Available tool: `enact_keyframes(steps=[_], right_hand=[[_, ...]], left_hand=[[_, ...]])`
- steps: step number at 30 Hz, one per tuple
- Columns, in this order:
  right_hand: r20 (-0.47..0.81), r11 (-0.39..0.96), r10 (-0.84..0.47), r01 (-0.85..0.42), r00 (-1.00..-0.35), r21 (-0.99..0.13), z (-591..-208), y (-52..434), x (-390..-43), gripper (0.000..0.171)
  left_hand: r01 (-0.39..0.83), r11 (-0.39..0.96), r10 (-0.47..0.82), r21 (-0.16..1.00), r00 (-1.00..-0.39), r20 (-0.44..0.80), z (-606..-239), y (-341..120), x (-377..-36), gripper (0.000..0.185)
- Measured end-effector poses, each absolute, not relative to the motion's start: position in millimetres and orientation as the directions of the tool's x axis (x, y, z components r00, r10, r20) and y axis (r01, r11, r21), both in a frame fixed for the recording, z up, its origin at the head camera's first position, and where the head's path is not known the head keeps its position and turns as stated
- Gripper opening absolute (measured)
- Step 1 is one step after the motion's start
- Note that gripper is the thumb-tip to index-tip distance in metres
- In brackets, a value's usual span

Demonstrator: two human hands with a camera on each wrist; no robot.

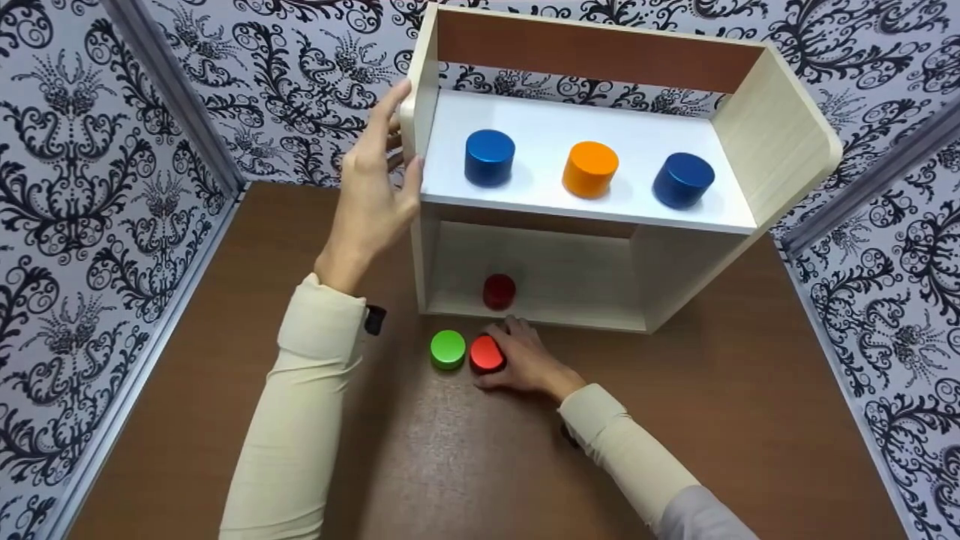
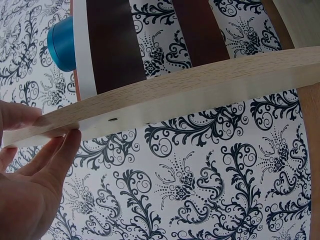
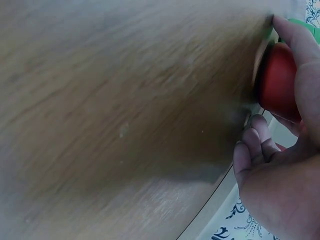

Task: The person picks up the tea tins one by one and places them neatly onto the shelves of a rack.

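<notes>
My left hand [image 1: 373, 180] grips the left side panel [image 2: 190, 75] of a two-level wooden shelf, thumb on one face and fingers on the other. On the table, my right hand [image 1: 528, 360] holds a short red cylinder [image 1: 487, 353] between thumb and fingers, just in front of the shelf. The right wrist view shows the red cylinder [image 3: 279, 80] partly covered by the hand [image 3: 285, 175]. Close to its left stands a green cylinder [image 1: 448, 349]. A dark red cylinder [image 1: 499, 292] sits inside the lower level, near its front edge.
On the white upper board [image 1: 525, 120] stand a blue cylinder [image 1: 490, 158], an orange cylinder [image 1: 590, 169] and another blue cylinder [image 1: 683, 181] in a row. Patterned walls [image 1: 67, 187] enclose the brown table [image 1: 750, 420] at the back and sides.
</notes>
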State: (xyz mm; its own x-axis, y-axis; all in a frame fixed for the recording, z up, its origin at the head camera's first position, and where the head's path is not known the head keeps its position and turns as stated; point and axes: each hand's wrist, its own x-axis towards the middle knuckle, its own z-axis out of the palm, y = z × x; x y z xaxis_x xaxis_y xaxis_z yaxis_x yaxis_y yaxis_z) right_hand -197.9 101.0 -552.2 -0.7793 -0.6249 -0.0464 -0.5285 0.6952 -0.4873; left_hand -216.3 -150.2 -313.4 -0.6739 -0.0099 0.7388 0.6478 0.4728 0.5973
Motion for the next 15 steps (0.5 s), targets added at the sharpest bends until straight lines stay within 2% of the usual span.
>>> enact_keyframes(steps=[15], right_hand=[[-0.109, 0.706, -0.609, -0.474, -0.786, -0.526, -549.1, 102.4, -196.5, 0.071]], left_hand=[[0.65, 0.48, -0.009, 0.589, -0.668, 0.744, -313.8, -149.8, -216.8, 0.069]])
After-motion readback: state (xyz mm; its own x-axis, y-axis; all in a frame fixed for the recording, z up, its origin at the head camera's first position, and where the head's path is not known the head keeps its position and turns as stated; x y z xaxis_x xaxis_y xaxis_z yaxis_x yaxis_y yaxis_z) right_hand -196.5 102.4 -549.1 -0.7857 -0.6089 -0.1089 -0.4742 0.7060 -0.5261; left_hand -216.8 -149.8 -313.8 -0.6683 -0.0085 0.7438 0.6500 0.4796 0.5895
